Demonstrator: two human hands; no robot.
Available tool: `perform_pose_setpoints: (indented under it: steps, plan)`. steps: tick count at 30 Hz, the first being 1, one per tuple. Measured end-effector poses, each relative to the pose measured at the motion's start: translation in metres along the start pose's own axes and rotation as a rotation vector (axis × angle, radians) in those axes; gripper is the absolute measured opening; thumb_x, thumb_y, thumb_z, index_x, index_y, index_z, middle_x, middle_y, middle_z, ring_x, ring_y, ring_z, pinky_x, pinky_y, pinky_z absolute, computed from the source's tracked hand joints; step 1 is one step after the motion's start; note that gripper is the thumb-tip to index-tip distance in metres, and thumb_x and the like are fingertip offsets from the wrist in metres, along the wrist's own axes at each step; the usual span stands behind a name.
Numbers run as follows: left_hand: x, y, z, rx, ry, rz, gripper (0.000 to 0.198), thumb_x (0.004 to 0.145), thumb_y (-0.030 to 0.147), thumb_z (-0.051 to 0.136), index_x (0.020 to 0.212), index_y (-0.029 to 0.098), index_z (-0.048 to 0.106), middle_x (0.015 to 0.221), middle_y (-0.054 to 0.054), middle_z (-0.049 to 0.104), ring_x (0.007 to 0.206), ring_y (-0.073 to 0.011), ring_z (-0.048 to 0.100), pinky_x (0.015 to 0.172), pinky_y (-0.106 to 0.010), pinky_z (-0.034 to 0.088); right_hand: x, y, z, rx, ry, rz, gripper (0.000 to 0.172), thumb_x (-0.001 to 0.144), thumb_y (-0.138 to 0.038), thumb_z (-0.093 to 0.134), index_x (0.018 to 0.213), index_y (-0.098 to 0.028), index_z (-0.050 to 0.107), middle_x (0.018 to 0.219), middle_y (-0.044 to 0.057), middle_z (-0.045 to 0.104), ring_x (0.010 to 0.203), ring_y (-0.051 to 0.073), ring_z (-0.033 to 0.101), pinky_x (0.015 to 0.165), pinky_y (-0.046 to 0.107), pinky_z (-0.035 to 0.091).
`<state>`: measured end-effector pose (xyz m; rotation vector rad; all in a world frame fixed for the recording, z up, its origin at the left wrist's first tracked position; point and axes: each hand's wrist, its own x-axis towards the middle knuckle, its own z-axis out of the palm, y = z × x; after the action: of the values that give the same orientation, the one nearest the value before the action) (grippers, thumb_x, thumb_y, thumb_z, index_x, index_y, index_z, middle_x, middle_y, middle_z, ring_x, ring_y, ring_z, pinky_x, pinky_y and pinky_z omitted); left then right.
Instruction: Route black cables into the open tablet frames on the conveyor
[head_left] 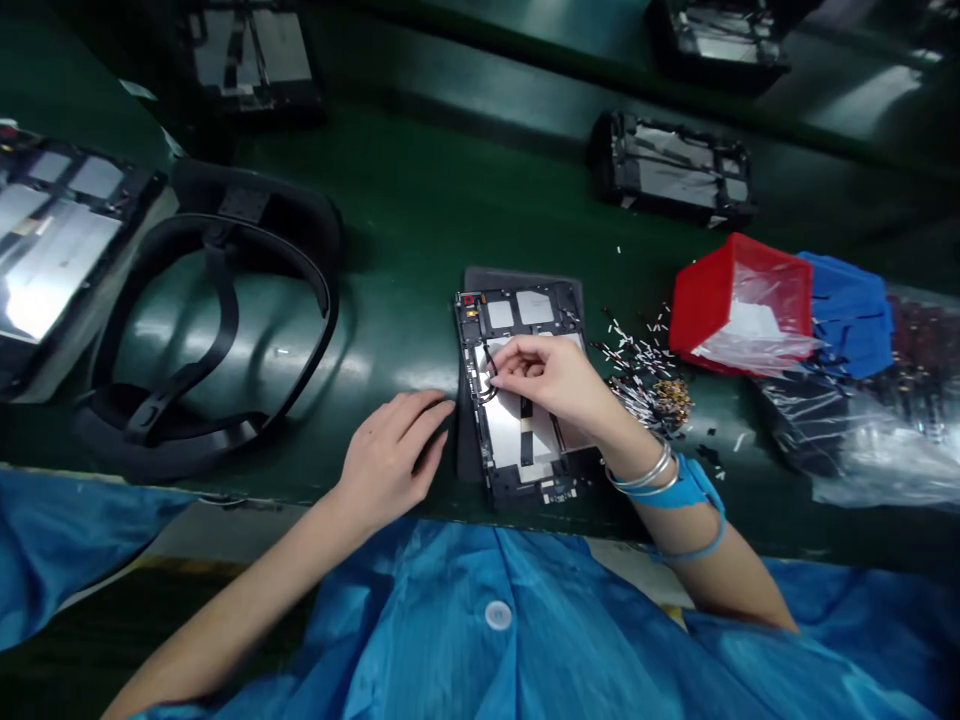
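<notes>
Green bench [420, 230]; right hand [551, 375] covers tablet [517, 430] centre, grip unclear; left hand [390, 455] flat

Dim overall, light from overhead; harsh glare off the metal panel [41, 262] at left edge, sheen on the green belt [420, 210], soft shadow under the left hand [390, 458], corners stretched and smeared.

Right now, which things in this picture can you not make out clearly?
All in the head view:
The right hand covers the middle of the open tablet; what its fingertips pinch is too small.
The small parts beside the tablet: too small, blurred.
The second tablet, left: cut off by the frame edge.
The red bin: plastic bag hides its contents.
</notes>
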<state>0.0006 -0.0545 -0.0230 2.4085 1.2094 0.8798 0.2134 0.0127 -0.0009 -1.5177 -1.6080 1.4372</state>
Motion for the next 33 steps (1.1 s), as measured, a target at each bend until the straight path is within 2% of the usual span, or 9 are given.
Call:
perform_pose_setpoints:
  steps: [3, 6, 17, 23, 33]
  plan:
    - [0.000, -0.004, 0.007, 0.170, -0.074, 0.134, 0.031, 0.089, 0.013, 0.051, 0.118, 0.010, 0.059, 0.115, -0.015, 0.063, 0.102, -0.0269, 0.060, 0.076, -0.036, 0.050, -0.001, 0.002, 0.001, -0.068, 0.018, 0.003, 0.008, 0.066, -0.017, 0.068, 0.073, -0.017, 0.065, 0.065, -0.001, 0.062, 0.057, 0.008, 0.048, 0.055, 0.025, 0.038]
    - [0.002, -0.001, 0.008, 0.239, -0.135, 0.176, 0.035, 0.088, 0.013, 0.050, 0.122, 0.011, 0.059, 0.118, -0.016, 0.062, 0.104, -0.0290, 0.058, 0.074, -0.037, 0.048, -0.001, 0.003, 0.002, -0.118, 0.024, -0.011, 0.008, 0.067, -0.020, 0.067, 0.075, -0.016, 0.066, 0.063, -0.002, 0.060, 0.055, 0.008, 0.045, 0.053, 0.025, 0.036]
    - [0.005, 0.002, 0.009, 0.266, -0.157, 0.171, 0.035, 0.089, 0.014, 0.047, 0.122, 0.009, 0.060, 0.116, -0.017, 0.063, 0.103, -0.0285, 0.057, 0.074, -0.036, 0.048, 0.002, -0.004, -0.004, -0.237, -0.065, -0.058, 0.003, 0.072, -0.017, 0.066, 0.072, -0.016, 0.068, 0.056, -0.004, 0.054, 0.051, 0.006, 0.040, 0.050, 0.023, 0.030]
    - [0.007, 0.004, 0.011, 0.263, -0.148, 0.156, 0.033, 0.086, 0.012, 0.050, 0.117, 0.007, 0.062, 0.112, -0.017, 0.063, 0.101, -0.0298, 0.058, 0.070, -0.036, 0.047, 0.004, -0.006, -0.005, -0.257, -0.010, -0.124, 0.008, 0.074, -0.023, 0.069, 0.071, -0.015, 0.068, 0.055, -0.004, 0.051, 0.053, 0.007, 0.039, 0.053, 0.024, 0.030]
    - [0.007, 0.002, 0.011, 0.275, -0.142, 0.178, 0.033, 0.088, 0.012, 0.050, 0.119, 0.008, 0.060, 0.112, -0.016, 0.064, 0.101, -0.0274, 0.058, 0.073, -0.035, 0.047, 0.010, -0.004, -0.009, -0.247, -0.052, -0.071, 0.010, 0.074, -0.024, 0.069, 0.069, -0.014, 0.067, 0.055, -0.004, 0.050, 0.053, 0.006, 0.039, 0.052, 0.024, 0.029]
